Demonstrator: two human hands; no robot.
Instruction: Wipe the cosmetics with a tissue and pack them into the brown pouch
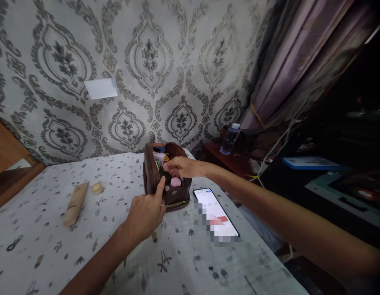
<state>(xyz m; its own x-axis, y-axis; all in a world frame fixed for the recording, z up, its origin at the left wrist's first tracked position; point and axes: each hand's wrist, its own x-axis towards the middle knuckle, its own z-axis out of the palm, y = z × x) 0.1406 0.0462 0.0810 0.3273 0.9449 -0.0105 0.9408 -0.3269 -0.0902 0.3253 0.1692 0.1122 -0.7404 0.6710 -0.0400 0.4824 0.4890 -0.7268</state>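
A brown cosmetic bag [150, 174] stands unzipped on the bed sheet, filled with small items. My left hand [146, 215] grips its near left side, the index finger stretched over the rim and the thumb low at the front. My right hand [182, 167] reaches into the opening from the right with curled fingers; what they hold, if anything, is hidden. Just below those fingers lies a round pink container [175, 182]. Beside it is a dark green item [166, 177], and a yellow-orange piece [167, 158] shows behind the fingertips.
On the white patterned sheet [116, 254], a beige tube [76, 204] and a small cream-lidded jar [97, 188] lie to the left. A phone [216, 213] with a lit timer is right of the bag. A water bottle [230, 139] stands on a reddish-brown surface [212, 152] beyond the bed.
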